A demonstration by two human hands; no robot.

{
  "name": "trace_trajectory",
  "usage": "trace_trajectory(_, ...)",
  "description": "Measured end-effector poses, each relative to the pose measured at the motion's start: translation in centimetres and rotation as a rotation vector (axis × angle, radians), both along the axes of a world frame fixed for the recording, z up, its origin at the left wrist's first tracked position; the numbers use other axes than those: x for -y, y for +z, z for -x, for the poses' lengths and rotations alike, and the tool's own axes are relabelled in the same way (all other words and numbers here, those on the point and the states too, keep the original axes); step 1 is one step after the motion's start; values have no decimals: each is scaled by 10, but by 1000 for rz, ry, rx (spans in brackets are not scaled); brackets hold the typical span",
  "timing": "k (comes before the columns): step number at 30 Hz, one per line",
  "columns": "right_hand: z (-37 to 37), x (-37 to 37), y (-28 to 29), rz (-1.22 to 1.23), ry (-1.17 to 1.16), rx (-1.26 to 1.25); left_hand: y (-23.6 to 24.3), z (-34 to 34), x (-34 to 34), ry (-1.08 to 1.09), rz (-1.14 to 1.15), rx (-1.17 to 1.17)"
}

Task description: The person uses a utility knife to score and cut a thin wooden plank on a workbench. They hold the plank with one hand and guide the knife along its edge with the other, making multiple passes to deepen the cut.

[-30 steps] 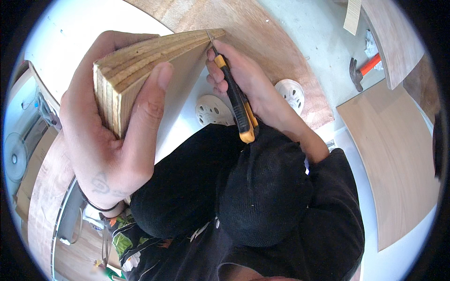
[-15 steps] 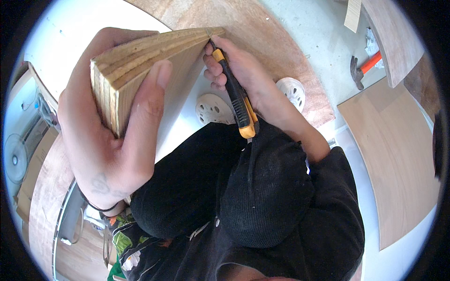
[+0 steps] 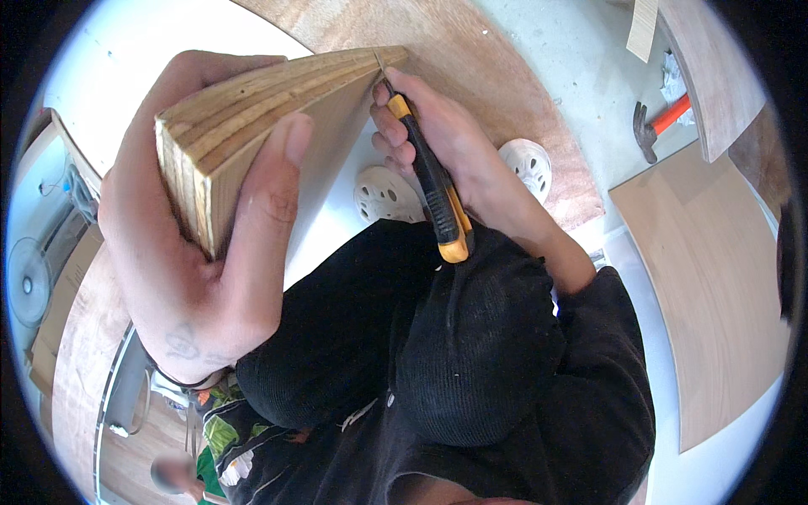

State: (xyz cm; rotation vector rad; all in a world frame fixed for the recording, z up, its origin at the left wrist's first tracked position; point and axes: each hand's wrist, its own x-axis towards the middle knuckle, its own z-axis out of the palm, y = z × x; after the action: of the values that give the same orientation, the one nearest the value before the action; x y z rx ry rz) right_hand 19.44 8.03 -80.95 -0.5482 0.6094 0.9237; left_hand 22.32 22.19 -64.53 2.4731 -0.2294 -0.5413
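Observation:
My left hand [image 3: 198, 252] is wrapped around the near end of a thick plywood piece [image 3: 252, 99], its layered edge turned up and its corner pointing toward me. The thumb presses along one face and the fingers go round behind. In my right hand [image 3: 459, 143] is a yellow-and-black utility knife [image 3: 433, 181], its handle slanting down toward my knee. Its thin blade meets the plywood's edge close to the far end. My right thumb and fingers close round the front of the knife, near the wood.
White clogs [image 3: 387, 195] are below, beside a curved reddish wooden board [image 3: 513, 84]. To the right lie a hammer [image 3: 661, 126] with an orange handle and a large plywood sheet [image 3: 707, 295]. A fan [image 3: 31, 282] stands far left; another person [image 3: 172, 475] shows at lower left.
The knife has shifted slightly down and right with my right hand, and more of its blade shows. The plywood has tilted a little. Another person has come into view at lower left.

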Motion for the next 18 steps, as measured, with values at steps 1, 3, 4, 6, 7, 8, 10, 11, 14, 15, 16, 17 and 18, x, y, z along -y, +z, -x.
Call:
trace_trajectory(1,-1,-1,-1,12,-2,4,1,0,0,-4,-11,-13)
trace_trajectory(3,-4,-3,-3,11,-3,32,3,-1,-1,-9,-30,-35)
trace_trajectory(4,-5,-3,-3,13,-1,54,3,-2,-1,-13,-26,-35)
trace_trajectory(6,-4,-3,-4,10,4,61,2,-2,-2,-22,-7,-27)
trace_trajectory(7,-3,-3,-4,15,3,78,1,-3,-2,-23,-1,-28)
trace_trajectory(8,-2,-2,-3,22,8,88,1,-3,-2,-24,5,-29)
trace_trajectory(10,2,-1,0,67,28,118,1,-3,-2,-16,-3,-38)
trace_trajectory(11,3,-1,1,39,16,121,1,-2,-2,-15,-8,-38)
trace_trajectory(14,3,0,3,31,16,84,1,-3,-3,-38,-15,-24)
trace_trajectory(15,2,0,4,35,26,69,1,-3,-3,-39,-11,-27)
trace_trajectory(16,1,0,4,52,40,53,1,-3,-3,-40,-10,-27)
trace_trajectory(17,-1,-1,4,45,28,75,1,-3,-3,-40,-8,-26)
trace_trajectory(18,-2,-2,4,51,22,92,1,-3,-2,-39,-9,-25)
